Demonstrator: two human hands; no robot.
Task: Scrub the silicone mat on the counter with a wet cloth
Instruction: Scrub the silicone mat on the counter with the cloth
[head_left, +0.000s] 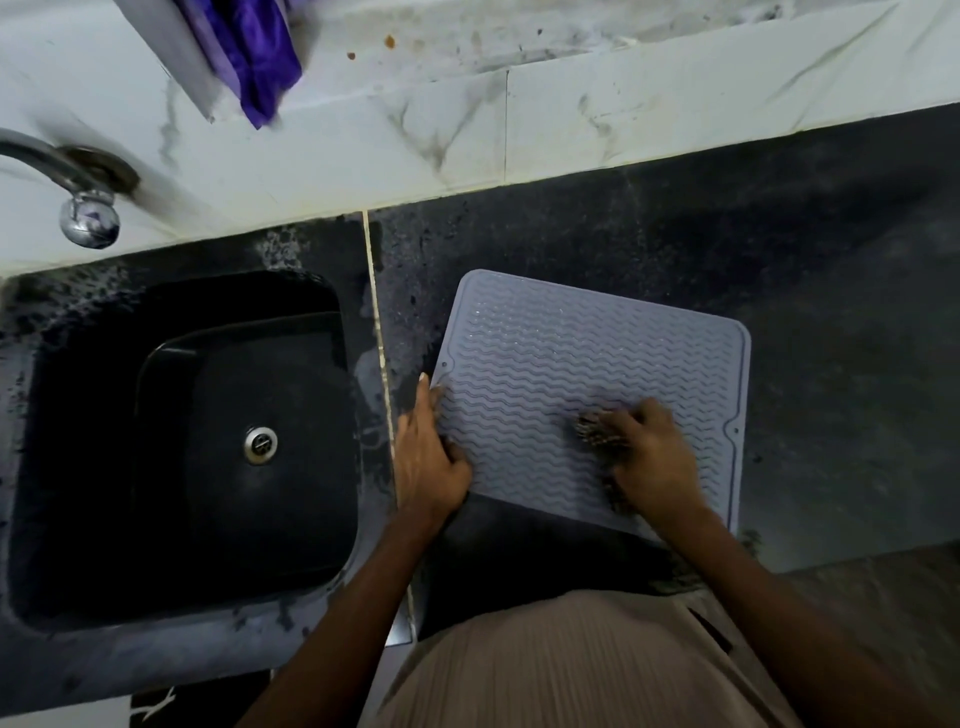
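While on one mat (571, 358), two hands (431, 457).

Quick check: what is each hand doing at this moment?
Left hand: open, pressed flat on the left edge of the grey ribbed silicone mat, holding nothing.
Right hand: closed on a dark scrubbing cloth on the mat.

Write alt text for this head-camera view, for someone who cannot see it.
A person's right hand presses a dark cloth onto a grey ridged silicone mat on a dark counter, while the left hand pins the mat's left edge. A black sink lies to the left.
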